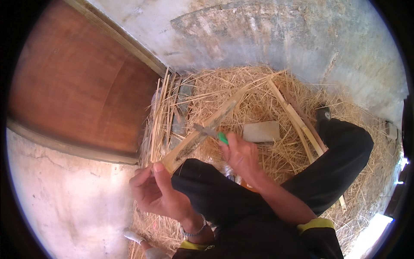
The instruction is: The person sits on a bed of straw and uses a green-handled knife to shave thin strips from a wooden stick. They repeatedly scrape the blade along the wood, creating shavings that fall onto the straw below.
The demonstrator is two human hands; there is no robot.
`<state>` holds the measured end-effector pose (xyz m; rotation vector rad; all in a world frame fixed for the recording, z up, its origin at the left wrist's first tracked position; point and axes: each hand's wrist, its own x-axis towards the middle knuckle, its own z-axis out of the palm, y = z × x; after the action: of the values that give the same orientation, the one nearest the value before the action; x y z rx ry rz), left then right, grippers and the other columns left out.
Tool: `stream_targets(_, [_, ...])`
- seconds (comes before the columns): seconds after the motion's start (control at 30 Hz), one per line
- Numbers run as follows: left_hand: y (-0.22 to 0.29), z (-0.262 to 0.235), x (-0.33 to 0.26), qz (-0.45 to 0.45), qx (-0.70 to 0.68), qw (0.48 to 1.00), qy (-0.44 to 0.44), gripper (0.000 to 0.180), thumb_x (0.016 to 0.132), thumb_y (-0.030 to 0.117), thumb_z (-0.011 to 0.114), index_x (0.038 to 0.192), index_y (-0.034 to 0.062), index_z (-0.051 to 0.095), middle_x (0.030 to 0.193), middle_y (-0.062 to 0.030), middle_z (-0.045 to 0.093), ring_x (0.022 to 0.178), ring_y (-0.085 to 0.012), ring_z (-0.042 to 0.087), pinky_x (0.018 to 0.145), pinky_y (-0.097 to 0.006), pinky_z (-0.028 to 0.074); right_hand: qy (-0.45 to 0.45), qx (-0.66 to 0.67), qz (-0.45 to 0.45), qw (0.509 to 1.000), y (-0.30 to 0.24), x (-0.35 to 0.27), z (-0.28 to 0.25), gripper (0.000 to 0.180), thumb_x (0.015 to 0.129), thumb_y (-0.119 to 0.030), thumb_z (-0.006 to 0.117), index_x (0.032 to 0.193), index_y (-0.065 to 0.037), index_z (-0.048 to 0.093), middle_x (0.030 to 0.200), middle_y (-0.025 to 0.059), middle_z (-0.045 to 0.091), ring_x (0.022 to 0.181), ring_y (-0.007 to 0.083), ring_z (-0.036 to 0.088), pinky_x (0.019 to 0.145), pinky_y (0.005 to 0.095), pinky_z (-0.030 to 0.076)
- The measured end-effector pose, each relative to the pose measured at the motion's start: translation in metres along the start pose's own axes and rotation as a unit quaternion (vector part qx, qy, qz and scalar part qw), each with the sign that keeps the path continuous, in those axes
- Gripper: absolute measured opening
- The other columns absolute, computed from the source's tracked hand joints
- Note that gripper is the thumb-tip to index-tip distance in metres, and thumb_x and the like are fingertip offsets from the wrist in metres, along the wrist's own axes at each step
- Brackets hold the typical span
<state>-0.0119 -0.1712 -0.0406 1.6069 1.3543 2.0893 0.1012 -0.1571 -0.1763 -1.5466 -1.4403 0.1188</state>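
knife (208, 131) across a strip (188, 147)
left hand (161, 190), seven o'clock, pinches the strip's end; right hand (241, 157), four o'clock, fingers curled around the green handle (222, 138)

Looks like makeshift workshop: stained wall (276, 39), heaped shavings (261, 108), split strips (161, 112), green-handled knife (222, 137), all right of brown door (82, 82).
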Motion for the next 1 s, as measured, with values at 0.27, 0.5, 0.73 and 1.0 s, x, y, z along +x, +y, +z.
stream_targets(0.27, [-0.005,-0.006,0.01,-0.007,-0.025,0.999,0.026,0.014,0.084,0.008,0.065,0.082,0.0009,0.054,0.075,-0.0039,0.054,0.067,-0.0091,0.051,0.06,-0.019,0.041,-0.078,-0.064,0.267,0.958,0.061,-0.032,-0.021,0.03,0.097,-0.032,0.041,0.094,-0.003,0.049,0.059,0.018,0.057,0.056,0.0368,0.059,0.052,0.0491,0.046])
stream_targets(0.5, [-0.002,-0.008,0.001,0.001,-0.02,1.0,0.02,0.015,0.084,0.008,0.065,0.082,0.0007,0.053,0.073,-0.0032,0.051,0.065,-0.0077,0.048,0.055,-0.018,0.037,-0.065,0.095,0.073,0.991,-0.038,0.002,-0.055,0.025,0.094,-0.029,0.049,0.092,-0.004,0.048,0.059,0.0169,0.056,0.056,0.0364,0.059,0.048,0.0466,0.045])
stream_targets(0.73, [0.001,-0.007,-0.004,0.019,-0.018,0.999,-0.021,0.013,0.084,0.006,0.064,0.083,0.0006,0.052,0.073,-0.0032,0.048,0.065,-0.0079,0.046,0.055,-0.019,0.036,-0.05,0.05,0.031,0.997,-0.022,0.007,-0.024,0.02,0.091,-0.023,0.054,0.089,-0.004,0.048,0.063,0.0171,0.057,0.057,0.0368,0.059,0.047,0.0461,0.046])
stream_targets(1.0, [-0.006,-0.006,0.001,-0.004,-0.002,1.0,0.001,0.015,0.084,0.006,0.066,0.084,-0.0001,0.053,0.078,-0.005,0.052,0.07,-0.0103,0.052,0.06,-0.02,0.042,-0.028,-0.028,0.019,0.999,0.01,0.012,0.01,0.023,0.092,-0.029,0.053,0.091,-0.007,0.048,0.064,0.0137,0.059,0.052,0.0321,0.06,0.044,0.0434,0.047])
